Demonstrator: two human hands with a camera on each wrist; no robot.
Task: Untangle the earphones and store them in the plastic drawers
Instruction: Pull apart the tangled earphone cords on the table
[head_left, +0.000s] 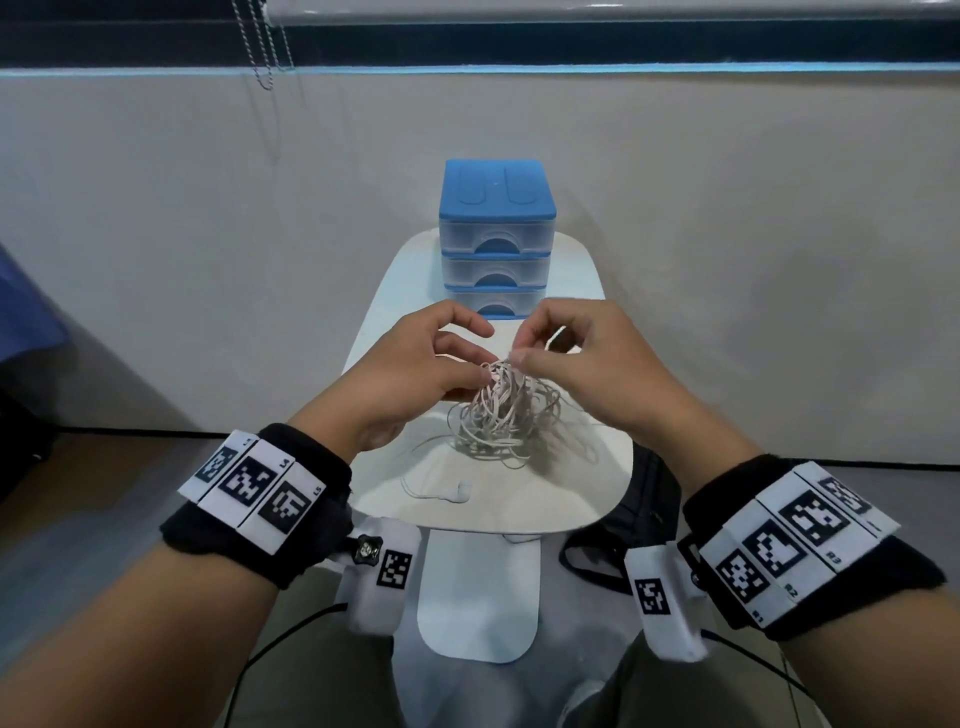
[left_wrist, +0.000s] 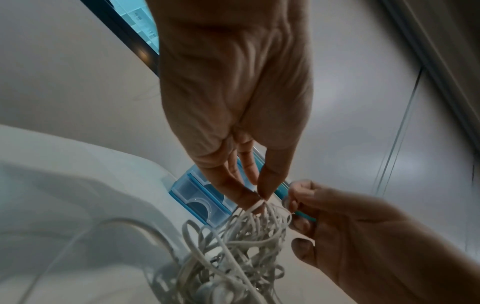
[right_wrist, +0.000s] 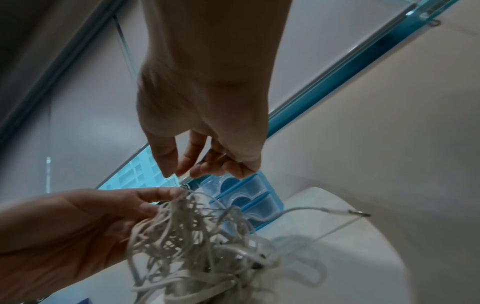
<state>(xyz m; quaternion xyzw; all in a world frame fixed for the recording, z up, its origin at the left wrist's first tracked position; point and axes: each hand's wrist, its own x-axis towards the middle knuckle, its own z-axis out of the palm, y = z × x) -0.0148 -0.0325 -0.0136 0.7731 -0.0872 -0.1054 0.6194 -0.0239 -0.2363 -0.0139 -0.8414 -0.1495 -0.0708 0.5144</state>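
A tangled bundle of white earphone cable is lifted off the small white table, with loose strands trailing down. My left hand pinches the top of the bundle between thumb and forefinger, which the left wrist view shows at the fingertips above the tangle. My right hand pinches a strand right beside it, its fingertips just above the tangle. One earbud lies on the table. The blue plastic drawers stand behind, all three closed.
The table is narrow, and its rounded front edge is close to my wrists. A jack plug sticks out to the right of the tangle. A black bag sits low at the right. A plain wall is directly behind the drawers, with blind cords hanging at upper left.
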